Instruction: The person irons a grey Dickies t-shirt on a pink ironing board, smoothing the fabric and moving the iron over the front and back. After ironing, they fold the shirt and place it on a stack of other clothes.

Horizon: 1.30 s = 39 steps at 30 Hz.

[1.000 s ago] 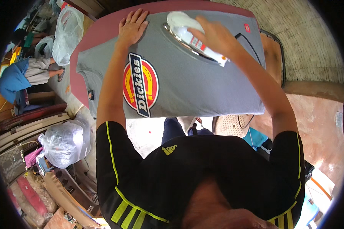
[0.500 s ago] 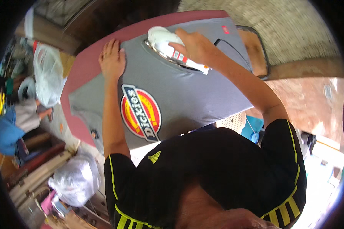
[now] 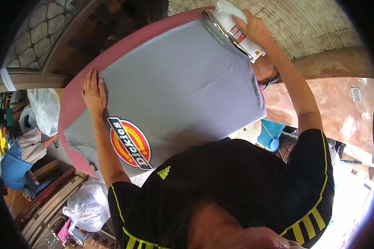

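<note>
A grey shirt point(image 3: 178, 79) with a round red and yellow print lies spread over a maroon ironing board point(image 3: 131, 43). My right hand point(image 3: 255, 30) is wrapped round the handle of a white electric iron point(image 3: 228, 25) with red markings. The iron is at the far right corner of the shirt, its shiny metal edge toward the cloth; whether its whole soleplate touches the cloth I cannot tell. Resting flat at the shirt's far left edge, partly over the maroon cover, is my left hand point(image 3: 94, 92), fingers extended. Beneath the iron's rear, a dark cord point(image 3: 271, 76) shows beside the board's end.
Beyond the board's right end are a woven mat point(image 3: 286, 25) and a reddish-brown surface point(image 3: 324, 110). To the left hangs a clear plastic bag point(image 3: 44, 110), near a person in blue point(image 3: 14, 166). Another stuffed plastic bag point(image 3: 87, 207) sits at lower left.
The iron, in my right hand, has moved right and farther away, from the shirt's middle to its far right corner. My left hand appears lower and farther left as the view shifted.
</note>
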### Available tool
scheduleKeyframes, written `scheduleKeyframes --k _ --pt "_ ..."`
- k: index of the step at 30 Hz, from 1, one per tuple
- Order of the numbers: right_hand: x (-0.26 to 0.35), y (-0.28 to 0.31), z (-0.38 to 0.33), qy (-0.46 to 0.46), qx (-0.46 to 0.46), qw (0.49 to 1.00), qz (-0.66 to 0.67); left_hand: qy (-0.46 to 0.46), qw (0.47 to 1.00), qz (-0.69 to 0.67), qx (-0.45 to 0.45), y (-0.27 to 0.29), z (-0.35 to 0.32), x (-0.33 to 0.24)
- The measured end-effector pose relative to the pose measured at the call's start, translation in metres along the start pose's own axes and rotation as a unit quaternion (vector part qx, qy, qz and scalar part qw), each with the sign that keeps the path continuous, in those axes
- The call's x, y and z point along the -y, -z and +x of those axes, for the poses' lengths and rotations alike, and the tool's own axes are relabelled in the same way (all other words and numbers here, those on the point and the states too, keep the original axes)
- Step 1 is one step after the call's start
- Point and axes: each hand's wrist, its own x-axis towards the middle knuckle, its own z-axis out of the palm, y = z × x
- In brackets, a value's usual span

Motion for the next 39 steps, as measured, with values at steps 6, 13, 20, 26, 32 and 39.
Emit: scheduleKeyframes --k 6,13,20,26,32,39 --pt "-0.076 0.012 -0.001 -0.02 0.004 0.996 0.086 0.002 1.0 0.005 0.02 -0.006 0.003 0.004" --pt "-0.109 0.007 -0.035 -0.111 0.016 0.986 0.126 0.072 0.989 0.128 0.01 0.007 -0.01 -0.015" --pt "-0.108 0.023 -0.06 -0.192 0.114 0.951 0.212 0.129 0.956 -0.265 0.009 0.081 -0.095 -0.184" --pt "-0.078 0.012 -0.046 0.141 -0.144 0.977 -0.072 0.392 0.627 -0.612 0.278 0.099 -0.248 -0.283" --pt "0.042 -0.064 0.028 0.329 -0.046 0.941 0.064 0.594 0.496 -0.618 0.138 0.049 -0.306 -0.299" --pt "0.165 -0.127 0.028 0.434 0.038 0.9 -0.004 0.603 0.277 -0.744 -0.079 0.013 -0.303 -0.282"
